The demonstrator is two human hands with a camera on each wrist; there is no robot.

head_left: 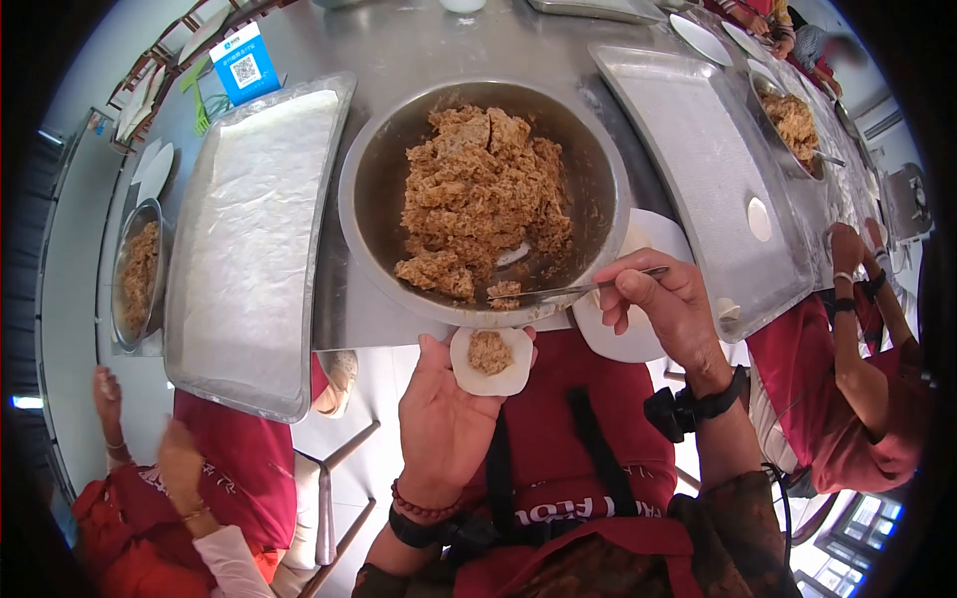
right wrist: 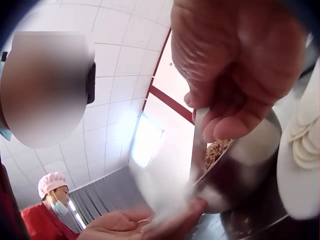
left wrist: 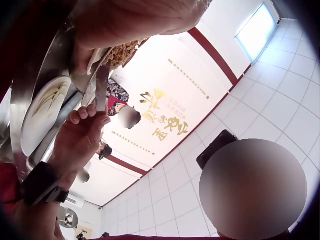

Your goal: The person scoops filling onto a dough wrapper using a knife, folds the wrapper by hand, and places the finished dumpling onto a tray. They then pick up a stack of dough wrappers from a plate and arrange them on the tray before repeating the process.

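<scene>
Wrapper (head_left: 513,377), one, round, pale, a dab of filling (head_left: 489,351) at its middle; located over the left hand (head_left: 444,429), just off the near edge of the worktop (head_left: 399,40). Left hand palm up, wrapper lying across its fingers, thumb beside its left edge. Right hand (head_left: 663,304) pinches a metal spatula (left wrist: 101,87) between thumb and fingers, its tip, with a lump of filling, inside the near rim of the bowl (head_left: 375,189).

Bowl: steel, large, at the worktop's near edge, heaped with brown filling. Plate (head_left: 623,344): white, against the bowl's near right rim, bearing wrappers.

Left tray (head_left: 234,391): metal, lined in white. Right tray (head_left: 688,130): metal, one wrapper by its right edge, another at its near edge.

Card (head_left: 244,65): blue and white, QR code, small print illegible; beyond left tray's far edge. Apron (head_left: 628,439): dark red, white capitals, partly hidden. Wall lettering (left wrist: 165,115): gold Chinese characters, seen slantwise.
</scene>
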